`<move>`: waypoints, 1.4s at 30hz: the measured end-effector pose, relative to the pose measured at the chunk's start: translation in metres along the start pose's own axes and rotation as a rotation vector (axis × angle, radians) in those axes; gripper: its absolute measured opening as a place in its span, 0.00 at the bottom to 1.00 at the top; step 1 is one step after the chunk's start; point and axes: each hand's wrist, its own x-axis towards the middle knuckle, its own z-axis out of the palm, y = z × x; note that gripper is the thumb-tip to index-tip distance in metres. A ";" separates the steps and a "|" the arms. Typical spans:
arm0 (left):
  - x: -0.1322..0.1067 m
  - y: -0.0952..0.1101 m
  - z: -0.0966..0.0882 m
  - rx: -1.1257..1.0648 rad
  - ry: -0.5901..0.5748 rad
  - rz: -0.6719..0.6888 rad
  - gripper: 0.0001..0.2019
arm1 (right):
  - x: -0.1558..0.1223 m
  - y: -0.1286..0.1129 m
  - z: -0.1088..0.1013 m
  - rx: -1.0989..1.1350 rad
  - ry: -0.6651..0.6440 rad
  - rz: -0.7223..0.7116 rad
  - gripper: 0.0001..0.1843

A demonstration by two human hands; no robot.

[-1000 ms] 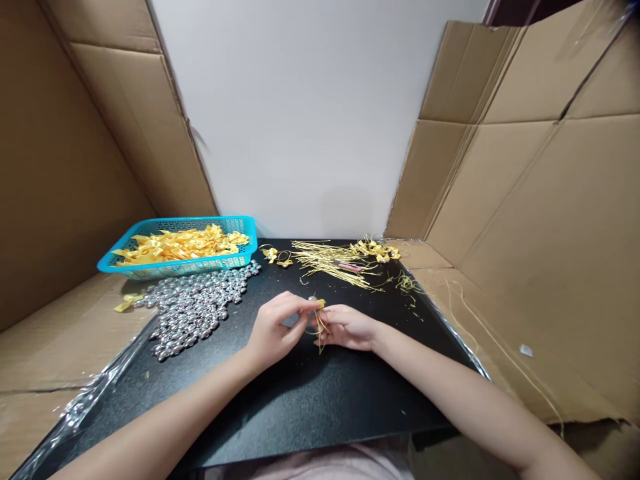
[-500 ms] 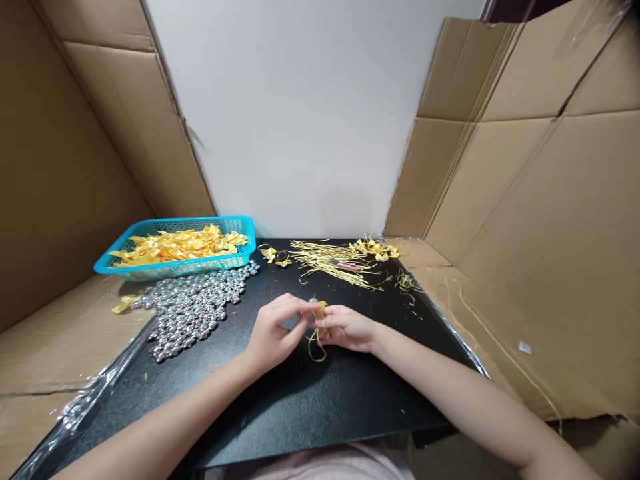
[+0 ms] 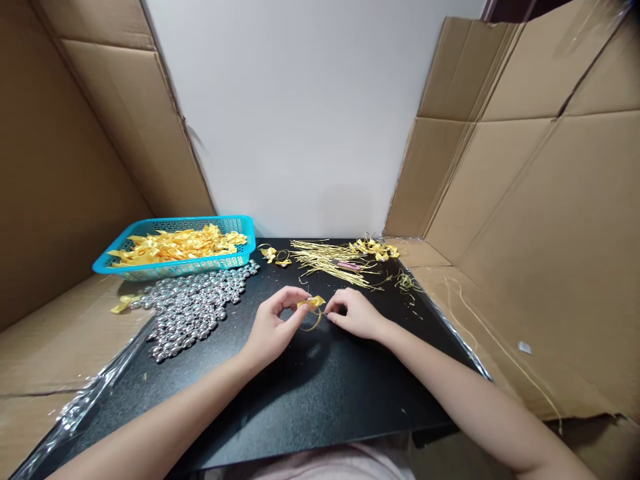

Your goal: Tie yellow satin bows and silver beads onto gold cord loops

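Above the middle of the black table, my left hand (image 3: 274, 321) pinches a yellow ribbon bow (image 3: 317, 302) between thumb and fingertips. From the bow hangs a loop of thin gold cord (image 3: 316, 325). Just to the right, my right hand (image 3: 358, 316) is closed in a pinch on the end of that cord, close beside the bow. A small silvery spot shows at the bow, partly hidden by my left fingers.
A blue basket (image 3: 175, 272) of yellow bows stands back left, with many silver balls (image 3: 195, 307) before it. Gold cords (image 3: 325, 257), a pink object (image 3: 349, 266), finished-looking bows (image 3: 377, 249) and cord scraps (image 3: 406, 281) lie at the back. Cardboard walls (image 3: 550, 200) flank the table.
My hands have drawn apart, the right one shifting right with the cord end. The bow now shows more fully in my left fingers, and the dangling cord has become a rounder, smaller loop.
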 end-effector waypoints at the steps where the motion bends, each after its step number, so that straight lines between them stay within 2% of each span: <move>1: 0.000 0.000 0.000 -0.018 -0.010 -0.011 0.07 | 0.002 0.000 -0.002 -0.024 0.064 0.001 0.09; 3: 0.000 0.001 0.001 -0.038 -0.034 -0.027 0.09 | 0.004 -0.001 -0.006 -0.056 0.182 0.011 0.11; 5: -0.001 0.002 0.002 -0.029 -0.061 -0.027 0.10 | 0.005 -0.006 -0.007 -0.018 0.223 0.011 0.09; 10: -0.004 0.004 0.004 0.019 -0.145 0.006 0.10 | -0.001 -0.019 0.002 0.403 0.047 -0.006 0.09; 14: -0.005 0.005 0.004 0.026 -0.202 0.016 0.10 | -0.004 -0.022 0.010 0.529 -0.016 0.063 0.09; 17: -0.006 0.006 0.005 0.035 -0.220 0.017 0.10 | -0.004 -0.022 0.011 0.502 -0.020 0.063 0.08; 25: -0.005 0.004 0.006 0.010 -0.238 -0.001 0.10 | -0.005 -0.027 0.008 0.285 0.014 -0.090 0.06; 33: -0.004 0.000 0.006 -0.145 -0.266 -0.114 0.10 | -0.005 -0.028 0.006 0.221 0.019 -0.124 0.06; 42: -0.004 -0.001 0.008 -0.138 -0.238 -0.103 0.12 | -0.007 -0.030 0.006 0.207 0.005 -0.147 0.06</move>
